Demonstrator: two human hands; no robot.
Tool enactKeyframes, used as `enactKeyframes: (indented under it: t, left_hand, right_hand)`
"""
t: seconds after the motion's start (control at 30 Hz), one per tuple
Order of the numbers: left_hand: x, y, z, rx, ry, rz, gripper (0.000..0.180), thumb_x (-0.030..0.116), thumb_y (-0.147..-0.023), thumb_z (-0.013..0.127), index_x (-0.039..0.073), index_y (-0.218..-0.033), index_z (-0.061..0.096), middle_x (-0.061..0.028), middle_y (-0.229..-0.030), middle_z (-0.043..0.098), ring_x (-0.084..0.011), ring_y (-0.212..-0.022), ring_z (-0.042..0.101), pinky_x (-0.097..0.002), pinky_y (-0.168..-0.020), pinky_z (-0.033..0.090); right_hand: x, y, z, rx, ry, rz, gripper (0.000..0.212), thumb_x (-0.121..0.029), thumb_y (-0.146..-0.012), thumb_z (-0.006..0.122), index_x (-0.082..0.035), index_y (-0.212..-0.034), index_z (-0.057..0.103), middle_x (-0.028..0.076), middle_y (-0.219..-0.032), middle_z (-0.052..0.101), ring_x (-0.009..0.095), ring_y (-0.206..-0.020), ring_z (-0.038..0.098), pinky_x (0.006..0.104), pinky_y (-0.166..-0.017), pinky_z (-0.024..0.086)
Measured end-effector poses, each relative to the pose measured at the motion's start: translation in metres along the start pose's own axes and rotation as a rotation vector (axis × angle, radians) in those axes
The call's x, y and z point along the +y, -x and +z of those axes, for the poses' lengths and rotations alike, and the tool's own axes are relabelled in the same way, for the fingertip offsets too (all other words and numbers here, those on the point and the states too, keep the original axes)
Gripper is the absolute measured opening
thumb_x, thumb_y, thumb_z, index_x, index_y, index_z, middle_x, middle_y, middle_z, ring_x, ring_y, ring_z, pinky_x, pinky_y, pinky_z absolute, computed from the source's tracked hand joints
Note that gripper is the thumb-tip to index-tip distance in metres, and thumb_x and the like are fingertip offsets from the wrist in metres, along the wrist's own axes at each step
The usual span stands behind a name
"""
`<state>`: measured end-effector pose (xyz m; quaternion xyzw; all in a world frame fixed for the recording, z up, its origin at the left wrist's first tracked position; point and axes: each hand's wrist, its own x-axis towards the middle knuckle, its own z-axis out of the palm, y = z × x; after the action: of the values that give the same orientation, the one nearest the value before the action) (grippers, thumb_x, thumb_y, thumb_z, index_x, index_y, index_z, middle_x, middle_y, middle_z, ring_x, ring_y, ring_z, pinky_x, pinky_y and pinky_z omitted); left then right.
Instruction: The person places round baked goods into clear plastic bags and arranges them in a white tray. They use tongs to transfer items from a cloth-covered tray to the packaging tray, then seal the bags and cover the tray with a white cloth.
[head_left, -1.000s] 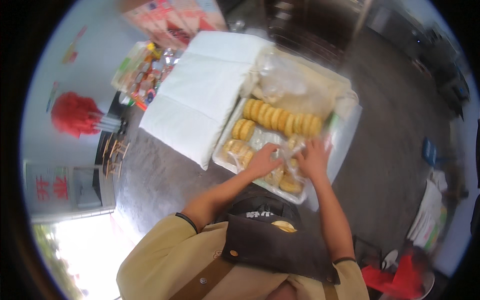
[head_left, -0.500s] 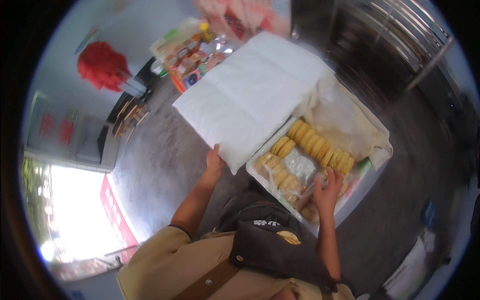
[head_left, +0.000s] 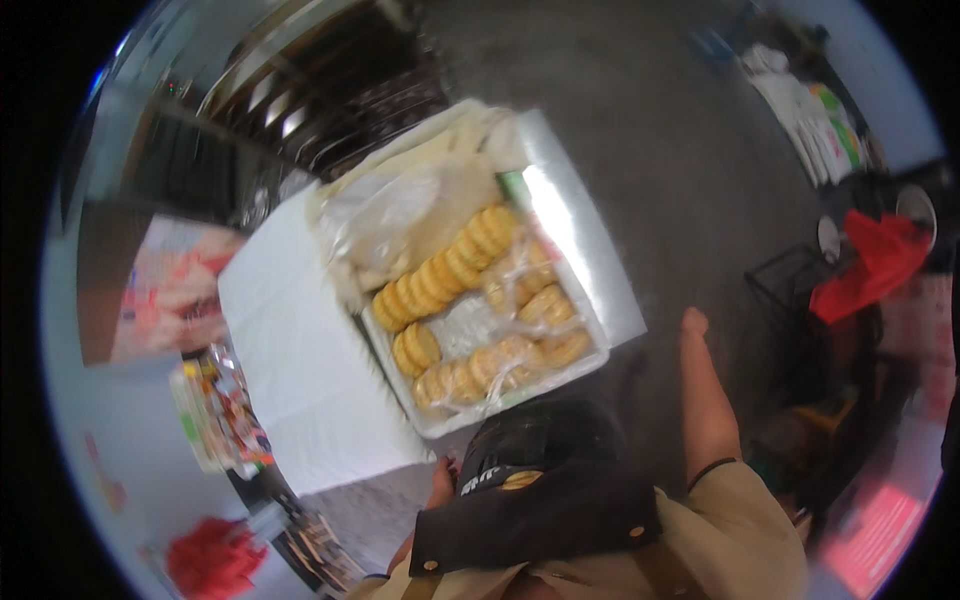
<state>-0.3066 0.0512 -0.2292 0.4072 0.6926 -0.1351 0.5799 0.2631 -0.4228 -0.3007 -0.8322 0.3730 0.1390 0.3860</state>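
An open white box point(head_left: 590, 362) holds rows of round yellow flatbreads point(head_left: 433, 283). Several bagged flatbreads point(head_left: 505, 362) lie along its near side, under clear plastic. A white padded cover point(head_left: 310, 355) leans out over the left of the box. My left hand point(head_left: 443, 482) is low beside the cover's near corner; it is small and blurred, so whether it grips the corner is unclear. To the right of the box, apart from it, my right hand point(head_left: 693, 322) hangs over the floor, its fingers hidden by the angle.
A cream cloth point(head_left: 350, 185) and a clear plastic sheet point(head_left: 385, 215) lie over the box's far side. A metal rack point(head_left: 340, 110) stands beyond. At left is a carton of packaged goods point(head_left: 215, 410); at right, a red bag point(head_left: 870, 265) hangs by a dark stand.
The view has swung round to the right, so the box appears turned. My right hand has left the flatbreads and moved out to the right. My left hand remains near the cover's corner.
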Motion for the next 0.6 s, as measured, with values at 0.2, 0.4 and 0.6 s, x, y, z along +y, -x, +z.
enactKeyframes:
  t: [0.2, 0.4, 0.6]
  left_hand:
    - [0.071, 0.054, 0.019, 0.044, -0.147, -0.058, 0.043, 0.04, -0.103, 0.06, 0.008, -0.131, 0.066, -0.0086, -0.105, 0.074, -0.0211, -0.092, 0.069, -0.0376, -0.082, 0.054]
    - [0.075, 0.093, 0.075, -0.068, -0.402, 0.059, 0.032, 0.027, -0.105, 0.063, 0.001, -0.12, 0.073, -0.005, -0.104, 0.076, -0.0167, -0.093, 0.069, -0.0314, -0.086, 0.054]
    - [0.043, 0.145, 0.082, 0.128, -0.314, 0.109, 0.027, 0.022, -0.103, 0.064, 0.001, -0.117, 0.074, -0.0065, -0.103, 0.076, -0.0172, -0.092, 0.069, -0.0316, -0.086, 0.055]
  right_hand:
    - [0.113, -0.004, 0.122, -0.519, 0.944, -0.581, 0.027, -0.027, -0.094, 0.067, -0.009, -0.112, 0.078, 0.017, -0.108, 0.076, 0.03, -0.101, 0.073, 0.0484, -0.082, 0.057]
    - [0.054, 0.009, 0.188, -0.533, 0.298, -0.025, 0.03, -0.022, -0.096, 0.067, -0.004, -0.118, 0.074, 0.017, -0.112, 0.075, 0.031, -0.101, 0.073, 0.0456, -0.086, 0.058]
    - [0.044, -0.035, 0.211, -0.357, 0.195, 0.053, 0.034, -0.018, -0.097, 0.066, 0.001, -0.125, 0.071, 0.018, -0.117, 0.074, 0.031, -0.101, 0.073, 0.0429, -0.089, 0.059]
